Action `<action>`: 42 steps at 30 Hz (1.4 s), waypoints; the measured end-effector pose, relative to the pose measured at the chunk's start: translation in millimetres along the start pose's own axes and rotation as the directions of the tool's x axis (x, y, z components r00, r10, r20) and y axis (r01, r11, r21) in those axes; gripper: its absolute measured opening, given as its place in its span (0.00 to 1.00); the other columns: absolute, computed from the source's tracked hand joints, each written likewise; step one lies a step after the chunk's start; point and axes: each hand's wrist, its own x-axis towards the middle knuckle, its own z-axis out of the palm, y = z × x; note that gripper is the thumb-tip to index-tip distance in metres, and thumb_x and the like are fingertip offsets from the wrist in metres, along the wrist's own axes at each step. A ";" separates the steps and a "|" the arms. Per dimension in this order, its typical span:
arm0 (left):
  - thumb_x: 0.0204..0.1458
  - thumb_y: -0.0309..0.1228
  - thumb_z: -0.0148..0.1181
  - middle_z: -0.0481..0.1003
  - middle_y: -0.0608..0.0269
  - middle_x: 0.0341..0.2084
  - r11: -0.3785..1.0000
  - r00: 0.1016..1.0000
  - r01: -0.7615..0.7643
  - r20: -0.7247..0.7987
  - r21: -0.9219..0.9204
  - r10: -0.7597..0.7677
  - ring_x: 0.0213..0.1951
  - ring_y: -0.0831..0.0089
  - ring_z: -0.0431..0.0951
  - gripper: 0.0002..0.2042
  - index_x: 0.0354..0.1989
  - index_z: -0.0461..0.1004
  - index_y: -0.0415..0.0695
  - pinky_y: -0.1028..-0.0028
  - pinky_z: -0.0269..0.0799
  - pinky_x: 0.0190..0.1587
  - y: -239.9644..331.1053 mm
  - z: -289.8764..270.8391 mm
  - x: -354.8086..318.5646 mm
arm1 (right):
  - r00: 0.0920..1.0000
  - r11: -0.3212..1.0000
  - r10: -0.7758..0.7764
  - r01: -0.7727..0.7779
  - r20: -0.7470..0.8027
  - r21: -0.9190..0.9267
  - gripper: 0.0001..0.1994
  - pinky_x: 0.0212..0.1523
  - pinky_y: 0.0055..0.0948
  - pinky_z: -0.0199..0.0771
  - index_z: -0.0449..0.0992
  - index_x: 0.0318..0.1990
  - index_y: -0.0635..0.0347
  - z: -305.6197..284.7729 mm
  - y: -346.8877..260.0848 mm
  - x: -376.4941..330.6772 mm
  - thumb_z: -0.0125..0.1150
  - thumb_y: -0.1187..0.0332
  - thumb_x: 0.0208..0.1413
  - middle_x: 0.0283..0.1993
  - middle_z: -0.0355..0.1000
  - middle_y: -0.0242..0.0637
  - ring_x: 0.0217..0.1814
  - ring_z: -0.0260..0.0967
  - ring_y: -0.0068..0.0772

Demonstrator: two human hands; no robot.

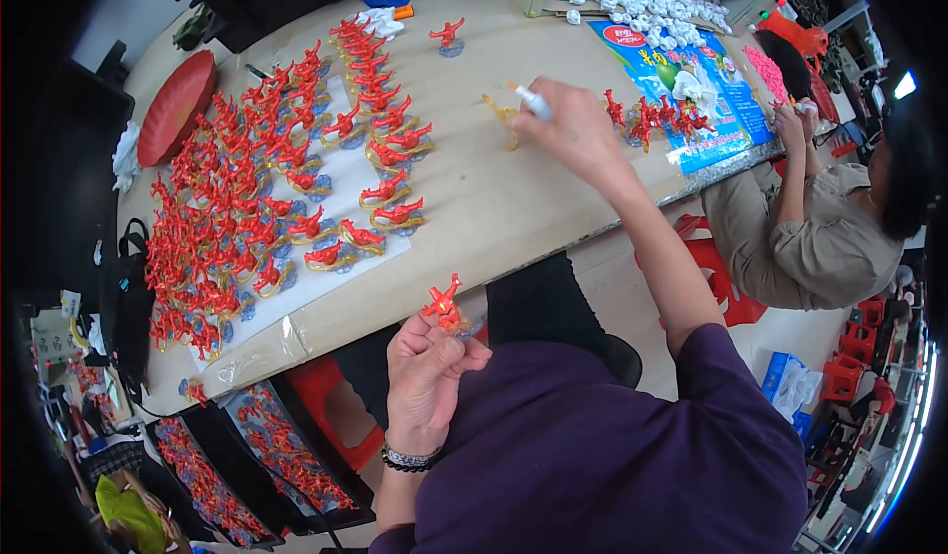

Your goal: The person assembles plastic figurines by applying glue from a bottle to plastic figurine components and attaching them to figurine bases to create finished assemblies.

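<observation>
- Head view: left hand [425,371] pinches a red figurine [443,304] near the tabletop's [464,198] edge.
- Right hand [573,129] clasps a white tube [534,102] beside yellow pieces [501,113].
- Probably a fitting step; next likely calls for bringing one piece across.

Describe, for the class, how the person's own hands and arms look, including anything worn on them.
The left hand and right hand are both ungloved. Dark and silvery bracelets circle the left wrist; nothing shows on the right one. The dark purple shirt is short-sleeved: its right sleeve ends near the elbow, leaving the forearm bare.
</observation>
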 end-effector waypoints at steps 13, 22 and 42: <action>0.49 0.23 0.65 0.78 0.52 0.33 1.000 0.999 0.023 0.031 0.008 -0.023 0.32 0.65 0.82 0.17 0.46 0.70 0.32 0.72 0.82 0.36 -2.8 2.8 1.1 | 0.958 0.948 0.273 -0.253 -0.086 0.193 0.12 0.25 0.31 0.68 0.77 0.26 0.63 21.5 17.8 -27.8 0.68 0.62 0.47 0.19 0.73 0.38 0.21 0.70 0.32; 0.47 0.22 0.66 0.79 0.52 0.35 0.999 1.000 0.019 0.020 0.040 -0.020 0.37 0.61 0.82 0.18 0.47 0.70 0.34 0.69 0.81 0.41 -5.5 6.7 2.6 | 0.896 0.353 0.231 -0.440 0.379 0.825 0.07 0.18 0.18 0.57 0.74 0.30 0.61 1.3 0.0 -63.9 0.64 0.69 0.54 0.24 0.72 0.35 0.17 0.60 0.16; 0.47 0.25 0.67 0.78 0.52 0.35 0.985 0.997 -0.073 -0.025 0.158 0.078 0.41 0.59 0.80 0.17 0.43 0.69 0.35 0.66 0.77 0.47 -3.0 9.2 2.5 | 0.944 0.701 0.179 -0.320 0.277 0.638 0.05 0.22 0.16 0.67 0.75 0.33 0.63 3.2 -9.4 -71.3 0.64 0.73 0.51 0.22 0.71 0.29 0.21 0.67 0.15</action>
